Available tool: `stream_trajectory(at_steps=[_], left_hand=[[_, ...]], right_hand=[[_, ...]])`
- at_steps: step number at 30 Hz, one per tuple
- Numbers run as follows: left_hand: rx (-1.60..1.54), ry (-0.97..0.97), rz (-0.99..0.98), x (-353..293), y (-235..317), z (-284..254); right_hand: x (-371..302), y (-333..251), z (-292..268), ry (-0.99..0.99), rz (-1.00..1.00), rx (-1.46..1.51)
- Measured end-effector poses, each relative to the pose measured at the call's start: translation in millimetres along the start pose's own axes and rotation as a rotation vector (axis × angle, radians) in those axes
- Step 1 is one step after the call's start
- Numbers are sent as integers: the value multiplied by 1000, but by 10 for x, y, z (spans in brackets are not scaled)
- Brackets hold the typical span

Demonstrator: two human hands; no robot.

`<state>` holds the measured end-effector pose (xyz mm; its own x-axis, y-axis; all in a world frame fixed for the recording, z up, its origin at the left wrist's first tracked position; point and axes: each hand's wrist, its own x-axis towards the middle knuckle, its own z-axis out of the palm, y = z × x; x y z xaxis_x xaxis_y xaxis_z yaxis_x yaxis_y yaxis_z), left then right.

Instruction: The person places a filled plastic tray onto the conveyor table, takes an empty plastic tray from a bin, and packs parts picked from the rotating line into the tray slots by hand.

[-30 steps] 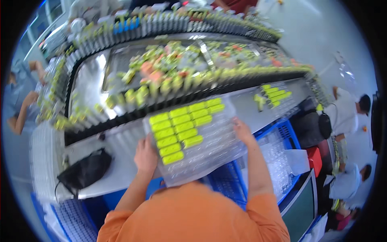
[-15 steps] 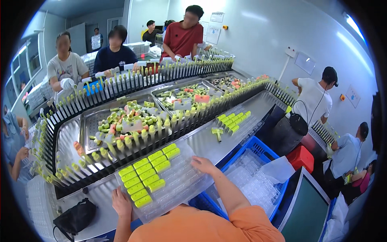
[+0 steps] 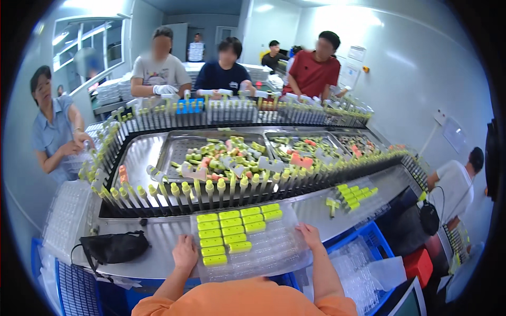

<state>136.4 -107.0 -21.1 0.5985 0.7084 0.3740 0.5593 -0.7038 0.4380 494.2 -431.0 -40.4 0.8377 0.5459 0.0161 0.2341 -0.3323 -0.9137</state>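
Observation:
A clear plastic blister tray [image 3: 275, 252] lies level in front of my body, at the steel table's near edge. Several yellow-green block-shaped parts [image 3: 232, 230] fill its left columns and top row; the lower right cavities hold none. My left hand [image 3: 185, 255] is closed on the tray's left edge. At the opposite edge, my right hand [image 3: 309, 235] grips the rim, with its fingers partly on top. Beyond the tray, a row of upright pegs tipped yellow-green [image 3: 221, 187] lines the rack's near side.
Steel pans [image 3: 176, 150] of loose green and pink pieces sit inside the peg rack. Another part-filled tray [image 3: 363, 203] lies to the right, above a blue crate [image 3: 382, 243] of clear trays. A black pouch [image 3: 113, 247] rests at left. Co-workers stand across the table.
My view has swung left, so the scene sits further right and more level. The tray, tilted in the picture before, now appears straighter. Both hands keep hold of its edges.

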Motion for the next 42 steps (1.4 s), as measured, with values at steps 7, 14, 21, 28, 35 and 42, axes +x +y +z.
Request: stream_trajectory(at_steps=[7, 14, 21, 28, 35, 42], left_hand=[[-31, -39, -12, 29, -10, 20], [-89, -36, -28, 40, -42, -1], [-103, -53, 8, 24, -83, -9], [-134, -60, 15, 29, -98, -14], [-124, -64, 28, 65, -108, -38], [-87, -80, 0, 31, -30, -8]], right_hand=[[103, -43, -59, 163, 238, 219], [164, 175, -100, 761, 215, 784], [200, 333, -28, 617, 171, 365], [285, 451, -36, 572, 106, 110], [207, 327, -3, 492, 135, 108], [239, 425, 40, 514, 76, 113]])
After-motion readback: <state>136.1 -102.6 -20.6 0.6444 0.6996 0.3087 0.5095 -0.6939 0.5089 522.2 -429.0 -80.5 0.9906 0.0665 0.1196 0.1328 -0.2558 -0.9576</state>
